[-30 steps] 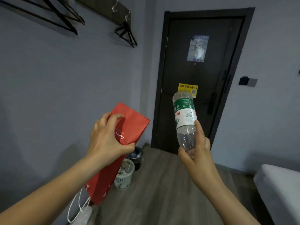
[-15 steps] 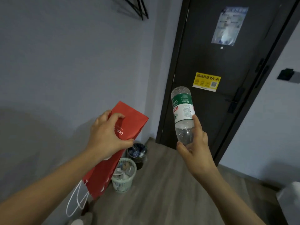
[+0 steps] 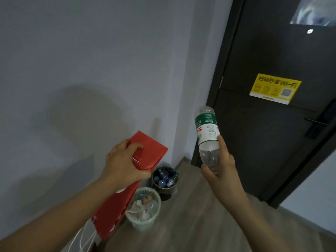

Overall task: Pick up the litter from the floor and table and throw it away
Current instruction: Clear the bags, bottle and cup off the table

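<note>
The left hand [image 3: 125, 160] has its grip closed on the upper end of the red paper bag [image 3: 151, 151], with the fingers curled over its face and the thumb underneath. The bag hangs flat toward 7 o'clock, and its white cord handles [image 3: 80, 240] dangle at the lowest end. I judge it is carried folded so that it stays clear of the floor [image 3: 190, 224].

Two receptacles stand by the wall at 5 o'clock of that hand. The pale green basket [image 3: 143, 226] holds crumpled waste. Touching it at its 1 o'clock is a dark bin [image 3: 171, 187] filled with plastic bottles.

The right hand [image 3: 221, 170] has its grip wrapped round one end of the clear bottle [image 3: 207, 131]. The bottle's free end points to 11 o'clock, above and well apart from both receptacles. I judge it is bound for the dark bin, to go with the other bottles. Neither item has been released yet.

A dark door [image 3: 272, 151] closes the right side.
</note>
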`<state>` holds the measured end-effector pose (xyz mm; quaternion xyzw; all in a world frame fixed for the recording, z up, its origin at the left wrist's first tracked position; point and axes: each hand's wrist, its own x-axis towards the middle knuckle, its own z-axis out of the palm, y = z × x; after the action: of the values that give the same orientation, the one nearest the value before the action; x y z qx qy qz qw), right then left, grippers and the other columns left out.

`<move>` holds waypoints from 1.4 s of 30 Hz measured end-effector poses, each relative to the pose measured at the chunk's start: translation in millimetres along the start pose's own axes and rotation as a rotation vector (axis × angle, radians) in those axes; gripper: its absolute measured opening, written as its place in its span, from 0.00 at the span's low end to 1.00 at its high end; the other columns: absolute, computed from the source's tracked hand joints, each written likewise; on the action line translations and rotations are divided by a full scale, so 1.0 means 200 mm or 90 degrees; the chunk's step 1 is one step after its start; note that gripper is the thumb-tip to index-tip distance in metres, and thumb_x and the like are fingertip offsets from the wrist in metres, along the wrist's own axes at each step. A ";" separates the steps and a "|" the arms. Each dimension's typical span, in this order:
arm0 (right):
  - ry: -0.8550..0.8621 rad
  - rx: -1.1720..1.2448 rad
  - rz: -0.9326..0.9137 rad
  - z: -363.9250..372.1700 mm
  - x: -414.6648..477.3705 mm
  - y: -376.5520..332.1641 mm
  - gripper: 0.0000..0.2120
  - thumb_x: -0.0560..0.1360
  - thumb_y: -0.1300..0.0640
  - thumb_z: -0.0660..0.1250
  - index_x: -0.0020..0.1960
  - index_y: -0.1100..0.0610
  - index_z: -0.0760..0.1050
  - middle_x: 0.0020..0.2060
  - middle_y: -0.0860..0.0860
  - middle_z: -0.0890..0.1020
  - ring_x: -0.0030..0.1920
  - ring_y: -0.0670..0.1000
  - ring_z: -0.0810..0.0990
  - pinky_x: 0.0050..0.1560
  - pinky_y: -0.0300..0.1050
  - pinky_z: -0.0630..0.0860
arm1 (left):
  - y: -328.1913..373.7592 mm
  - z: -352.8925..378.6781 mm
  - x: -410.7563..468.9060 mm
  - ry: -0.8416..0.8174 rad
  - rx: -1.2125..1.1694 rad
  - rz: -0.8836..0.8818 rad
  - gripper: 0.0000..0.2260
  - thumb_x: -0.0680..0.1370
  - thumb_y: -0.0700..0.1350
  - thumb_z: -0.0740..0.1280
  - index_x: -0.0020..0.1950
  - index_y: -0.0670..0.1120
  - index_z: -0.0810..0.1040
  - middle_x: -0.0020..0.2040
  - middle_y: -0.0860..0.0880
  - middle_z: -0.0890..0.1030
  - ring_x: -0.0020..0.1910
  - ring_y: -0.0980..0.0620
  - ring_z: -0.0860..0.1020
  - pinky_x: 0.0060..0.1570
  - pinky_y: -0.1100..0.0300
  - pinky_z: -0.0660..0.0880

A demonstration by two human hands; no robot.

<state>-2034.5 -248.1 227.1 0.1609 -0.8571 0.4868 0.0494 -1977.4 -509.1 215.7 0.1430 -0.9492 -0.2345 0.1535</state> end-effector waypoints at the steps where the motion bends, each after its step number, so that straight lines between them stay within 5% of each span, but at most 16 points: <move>1: -0.012 -0.001 0.004 0.00 0.09 0.04 0.42 0.75 0.55 0.67 0.76 0.37 0.43 0.63 0.48 0.64 0.44 0.45 0.77 0.45 0.36 0.72 | 0.00 0.04 0.07 -0.001 0.005 -0.011 0.43 0.51 0.68 0.63 0.66 0.58 0.69 0.70 0.53 0.65 0.67 0.49 0.65 0.68 0.50 0.63; 4: -0.049 0.000 0.019 0.05 0.36 0.18 0.41 0.75 0.55 0.68 0.77 0.40 0.45 0.66 0.50 0.63 0.46 0.41 0.73 0.50 0.38 0.71 | -0.04 0.19 0.28 -0.015 0.020 -0.054 0.43 0.51 0.68 0.63 0.66 0.58 0.69 0.71 0.51 0.65 0.67 0.48 0.65 0.68 0.50 0.63; 9: -0.116 0.001 0.065 0.17 0.63 0.39 0.40 0.76 0.56 0.66 0.76 0.37 0.45 0.69 0.51 0.61 0.58 0.51 0.73 0.56 0.49 0.75 | -0.16 0.42 0.50 -0.070 0.029 -0.101 0.43 0.52 0.69 0.64 0.66 0.58 0.69 0.68 0.52 0.67 0.65 0.48 0.67 0.67 0.47 0.65; 15: -0.162 -0.034 0.102 0.42 0.96 0.64 0.41 0.75 0.59 0.68 0.77 0.41 0.47 0.69 0.54 0.64 0.55 0.49 0.72 0.49 0.42 0.72 | -0.35 0.70 0.77 -0.130 0.023 -0.178 0.46 0.50 0.70 0.61 0.67 0.57 0.68 0.68 0.52 0.67 0.66 0.48 0.66 0.68 0.50 0.64; 21: -0.208 -0.047 0.154 0.74 1.28 0.86 0.42 0.74 0.60 0.69 0.78 0.43 0.48 0.68 0.53 0.65 0.62 0.53 0.72 0.58 0.47 0.75 | -0.63 1.02 1.04 -0.191 0.008 -0.249 0.44 0.50 0.71 0.63 0.64 0.57 0.70 0.59 0.55 0.72 0.60 0.50 0.71 0.61 0.48 0.70; 25: -0.253 -0.056 0.200 0.95 1.41 0.98 0.42 0.74 0.64 0.67 0.78 0.44 0.48 0.61 0.51 0.64 0.50 0.44 0.73 0.47 0.34 0.72 | -0.80 1.22 1.13 -0.234 -0.016 -0.319 0.45 0.49 0.72 0.63 0.64 0.56 0.71 0.57 0.54 0.74 0.58 0.50 0.74 0.60 0.47 0.72; 30: -0.298 -0.055 0.237 1.14 1.49 1.21 0.43 0.74 0.62 0.69 0.78 0.43 0.46 0.59 0.46 0.61 0.54 0.48 0.71 0.55 0.48 0.77 | -1.00 1.50 1.18 -0.359 0.025 -0.399 0.46 0.51 0.71 0.64 0.67 0.57 0.68 0.61 0.52 0.72 0.61 0.48 0.70 0.61 0.46 0.70; 37: -0.362 -0.057 0.301 1.43 1.62 1.67 0.42 0.75 0.61 0.68 0.78 0.42 0.46 0.58 0.48 0.61 0.52 0.48 0.72 0.49 0.42 0.76 | -1.29 1.98 1.19 -0.461 0.092 -0.499 0.36 0.64 0.62 0.73 0.69 0.53 0.67 0.67 0.49 0.68 0.66 0.45 0.66 0.65 0.47 0.67; 42: -0.410 -0.083 0.337 1.62 1.66 2.03 0.43 0.75 0.60 0.68 0.77 0.42 0.45 0.58 0.50 0.63 0.45 0.44 0.73 0.42 0.38 0.76 | -1.43 2.33 1.17 -0.513 0.095 -0.561 0.38 0.62 0.65 0.73 0.69 0.52 0.68 0.67 0.47 0.69 0.66 0.44 0.67 0.65 0.47 0.67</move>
<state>-2455.8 -406.6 -193.5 0.0757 -0.8694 0.3525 -0.3379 -2300.9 -645.5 -265.2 0.4333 -0.7978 -0.2445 -0.3407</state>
